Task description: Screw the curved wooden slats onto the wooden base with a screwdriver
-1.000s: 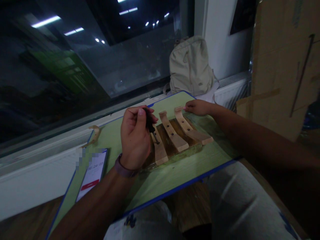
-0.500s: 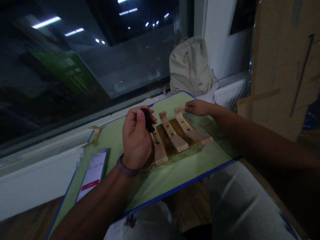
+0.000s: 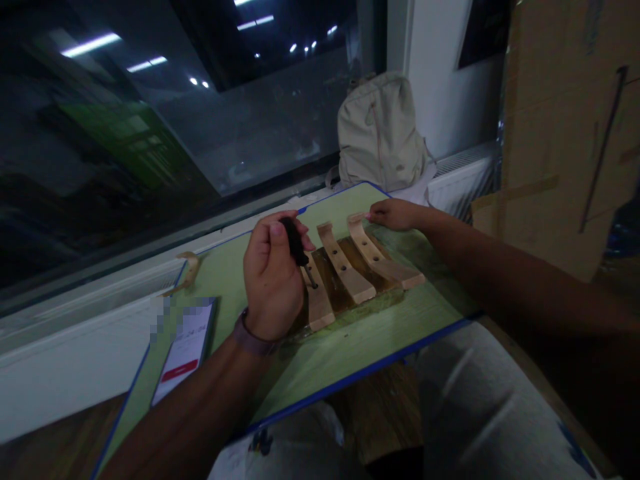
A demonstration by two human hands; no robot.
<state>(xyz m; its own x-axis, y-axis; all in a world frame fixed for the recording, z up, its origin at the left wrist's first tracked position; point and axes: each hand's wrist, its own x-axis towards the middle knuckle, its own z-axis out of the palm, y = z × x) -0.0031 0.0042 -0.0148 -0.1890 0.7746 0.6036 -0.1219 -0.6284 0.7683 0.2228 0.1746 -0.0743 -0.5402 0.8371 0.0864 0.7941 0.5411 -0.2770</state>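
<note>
My left hand [image 3: 274, 280] is closed around the black handle of a screwdriver [image 3: 294, 241]. Its thin shaft slants down to a hole in the leftmost wooden hook [image 3: 320, 305], whose upper end my hand hides. The middle wooden hook [image 3: 346, 268] and the right wooden hook [image 3: 383, 260] lie alongside, each with two dark holes. All three rest across a brown, glossy board [image 3: 344, 297]. At the curved far end of the right hook, my right hand [image 3: 393, 215] has its fingers curled, thumb and fingertips against the wood.
The board lies on a pale green tabletop [image 3: 370, 343] with a blue edge. On the left are a phone [image 3: 187, 350] and a curved wooden piece [image 3: 189, 270]. Behind stand a beige backpack [image 3: 377, 137] and a window; large cardboard [image 3: 565, 133] rises at right.
Almost nothing differs. The screwdriver and my left hand have barely shifted, with the tip still at the left hook's hole, and my right hand stays where it was.
</note>
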